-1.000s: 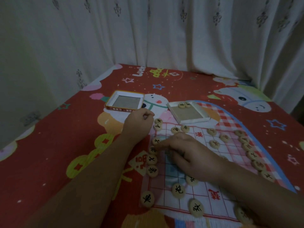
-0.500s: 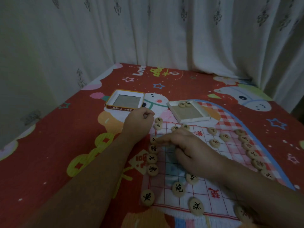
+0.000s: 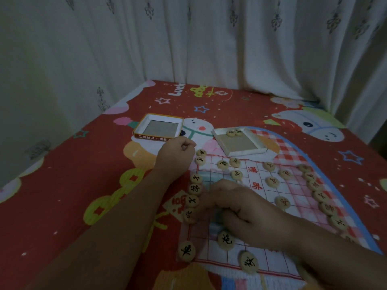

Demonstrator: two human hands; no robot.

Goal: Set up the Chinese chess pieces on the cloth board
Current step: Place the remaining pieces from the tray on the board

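Note:
The white cloth board (image 3: 211,251) with a red grid lies on the red sheet. Round wooden chess pieces stand in a column along its left edge (image 3: 195,188) and its right edge (image 3: 320,195), and several more lie scattered over the middle (image 3: 272,182). My left hand (image 3: 176,152) is a closed fist beside the board's far left corner; nothing shows in it. My right hand (image 3: 240,208) lies over the board with bent fingers, its fingertips at a left-column piece (image 3: 189,215). Whether they pinch it is hidden.
An orange-rimmed box lid (image 3: 159,139) lies open beyond my left hand. A shallow white box tray (image 3: 238,152) holding two pieces sits at the board's far edge. Curtains hang close behind the bed; the red sheet stretches to the left.
My right hand has slid toward me down the left column, from the upper pieces to a lower one. My left fist has stayed in place.

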